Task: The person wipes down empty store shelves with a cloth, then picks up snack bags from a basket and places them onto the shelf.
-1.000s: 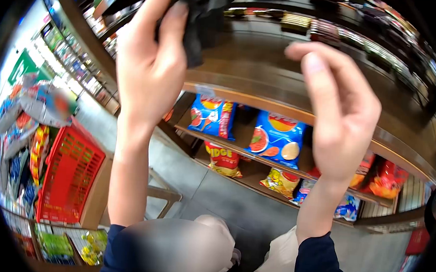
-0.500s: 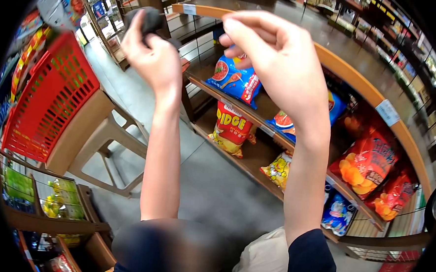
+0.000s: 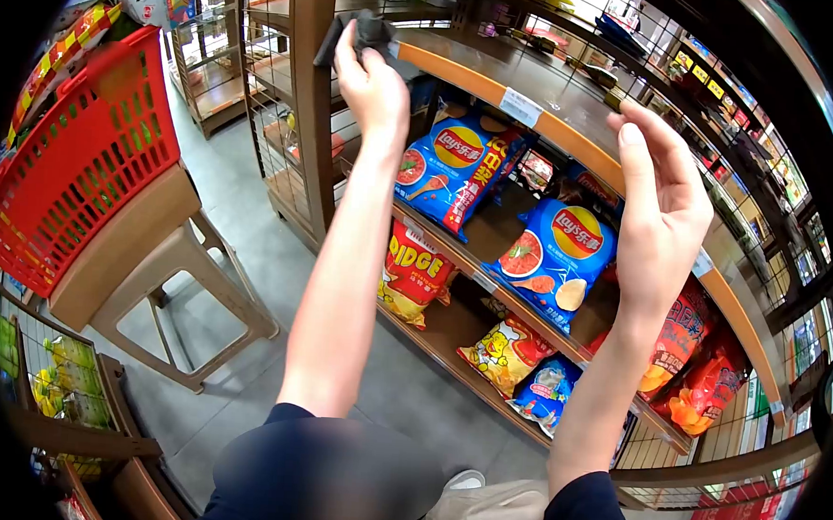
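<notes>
My left hand (image 3: 373,93) is closed on a bunched dark grey cloth (image 3: 358,33) at the left end of the top shelf board (image 3: 563,75), by its orange-brown front edge. My right hand (image 3: 665,184) is raised over the front edge of the same shelf, further right. Its fingers are loosely bent and apart from the thumb, with nothing visible in them. Below, between my arms, a blue Lay's chip bag (image 3: 454,168) and a second blue Lay's bag (image 3: 558,258) stand on the middle shelf.
Red chip bags (image 3: 706,388) sit right of my right forearm. A red and yellow bag (image 3: 414,274) and smaller snack bags (image 3: 506,354) fill the lower shelf. At left, a red basket (image 3: 92,158) rests on a beige stool (image 3: 189,295). Grey floor (image 3: 238,420) lies between the racks.
My view has shifted, and both hands appear further right. The left hand and cloth are now at the shelf's end. The right hand no longer covers the blue Lay's bags.
</notes>
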Available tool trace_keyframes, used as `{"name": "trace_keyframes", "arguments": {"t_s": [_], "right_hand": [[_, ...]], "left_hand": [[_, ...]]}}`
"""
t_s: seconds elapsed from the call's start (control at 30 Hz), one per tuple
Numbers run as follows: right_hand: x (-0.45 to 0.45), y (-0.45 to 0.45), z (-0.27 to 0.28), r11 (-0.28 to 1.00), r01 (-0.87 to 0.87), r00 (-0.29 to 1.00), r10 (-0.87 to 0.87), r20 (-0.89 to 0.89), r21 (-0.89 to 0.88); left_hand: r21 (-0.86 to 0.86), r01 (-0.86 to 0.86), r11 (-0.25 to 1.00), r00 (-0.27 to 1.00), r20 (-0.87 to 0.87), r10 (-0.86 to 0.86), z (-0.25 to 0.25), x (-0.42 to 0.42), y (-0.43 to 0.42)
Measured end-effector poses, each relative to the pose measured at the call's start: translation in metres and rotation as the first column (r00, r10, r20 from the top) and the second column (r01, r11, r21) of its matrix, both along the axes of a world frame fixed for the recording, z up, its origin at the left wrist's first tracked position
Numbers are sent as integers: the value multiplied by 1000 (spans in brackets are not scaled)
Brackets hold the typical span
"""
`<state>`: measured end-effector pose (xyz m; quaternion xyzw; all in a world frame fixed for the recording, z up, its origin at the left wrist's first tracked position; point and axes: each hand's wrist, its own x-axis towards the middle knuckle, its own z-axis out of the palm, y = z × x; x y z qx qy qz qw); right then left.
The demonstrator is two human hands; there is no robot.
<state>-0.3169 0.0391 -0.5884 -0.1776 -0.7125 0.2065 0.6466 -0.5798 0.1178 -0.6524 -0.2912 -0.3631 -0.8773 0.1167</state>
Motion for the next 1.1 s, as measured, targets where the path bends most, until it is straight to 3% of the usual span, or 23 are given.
{"name": "trace_keyframes", "arguments": {"t_s": [0.1,0.17,0.23,0.3,0.4,0.6,0.67,0.77,0.83,0.93,1.03,1.1], "right_hand": [[-17,4,-4,1000,-17,1000,17,-1,-5],[-30,0,-6,979,-184,983,181,-44,-92],[-41,0,-10,937,-313,950,309,-52,-152],[-44,0,-16,936,-277,953,297,65,-217],[-43,6,-25,937,-182,953,242,181,-298],[-40,12,-30,940,-70,981,125,145,-335],[-40,18,-32,963,3,979,52,195,-269],[-38,11,-26,931,80,962,21,271,-356],[-32,9,-23,928,115,954,-3,300,-355],[-22,4,-7,929,278,812,-91,577,-245],[-15,4,-8,940,255,823,-88,561,-226],[-11,6,-20,937,171,884,-9,468,-304]], "left_hand": [[66,106,992,992,64,-110,3,22,-13],[120,161,980,977,119,-175,0,25,-20],[212,424,880,886,103,-452,1,35,-37],[186,436,880,895,8,-446,-3,30,-37],[154,469,870,879,15,-477,-9,25,-40],[-27,357,934,930,-87,-358,-10,40,-46],[-75,193,978,957,-205,-205,-16,46,-37],[-135,-125,983,920,-386,64,-26,64,-31],[-117,-108,987,928,-368,58,-31,73,-28],[-70,-19,997,950,-313,-4,-30,76,-23],[-112,-105,988,938,-340,61,-26,76,-29],[-100,-161,982,931,-346,117,-22,77,-34]]}}
